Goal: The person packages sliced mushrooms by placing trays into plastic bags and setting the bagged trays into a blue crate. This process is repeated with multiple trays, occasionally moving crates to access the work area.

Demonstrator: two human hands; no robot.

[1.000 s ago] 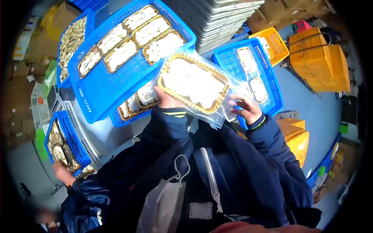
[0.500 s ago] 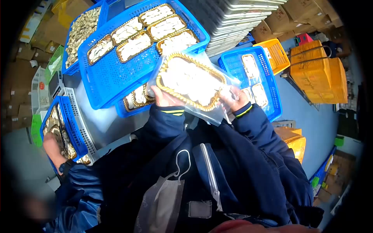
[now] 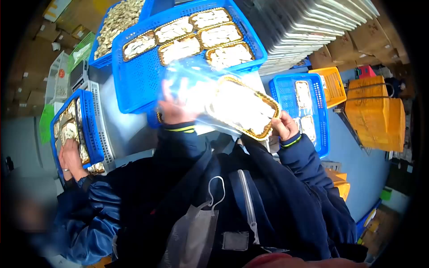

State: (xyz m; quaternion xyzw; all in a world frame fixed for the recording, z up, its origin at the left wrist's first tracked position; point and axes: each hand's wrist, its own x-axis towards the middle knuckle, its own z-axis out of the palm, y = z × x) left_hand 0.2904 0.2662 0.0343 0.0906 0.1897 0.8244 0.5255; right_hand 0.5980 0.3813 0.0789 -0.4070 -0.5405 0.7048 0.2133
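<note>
A gold-rimmed tray of whitish sliced pieces, too glared to name, hangs tilted before me with a clear plastic bag around it. At the tray's right end, my right hand is closed, pinching the rim through the film. My left hand is at the bag's loose left part, its fingers upward and apart, partly veiled by film and glare. Beyond the bag, a large blue crate holds several similar filled trays.
On the left, a co-worker's hands touch trays in a small blue crate. A blue basket with trays stands right, beside an orange basket. Stacked white trays rise behind. Wrapped yellow boxes stand far right.
The tray has shifted right and tilted. My left hand has left its edge and moved left along the bag, whose loose part now shows. Two co-worker's hands are now at the small crate.
</note>
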